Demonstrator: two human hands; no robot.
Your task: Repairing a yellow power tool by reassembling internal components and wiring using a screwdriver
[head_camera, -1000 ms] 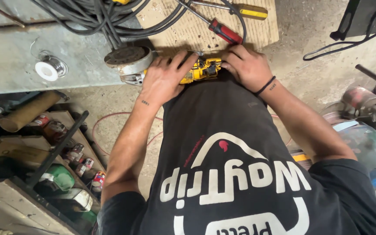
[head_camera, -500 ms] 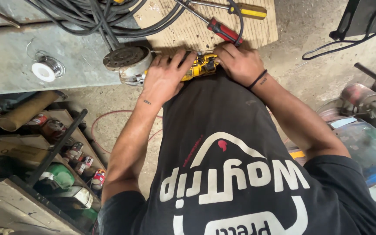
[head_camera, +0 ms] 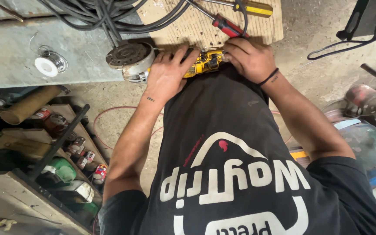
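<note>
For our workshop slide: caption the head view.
Both hands, left hand and right hand, grip a yellow angle grinder at a workbench.

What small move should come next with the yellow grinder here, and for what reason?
Probably steady the grinder first: the left hand lies flat over its body, the right hand covers its rear end, and its disc faces up at the bench edge.
</note>
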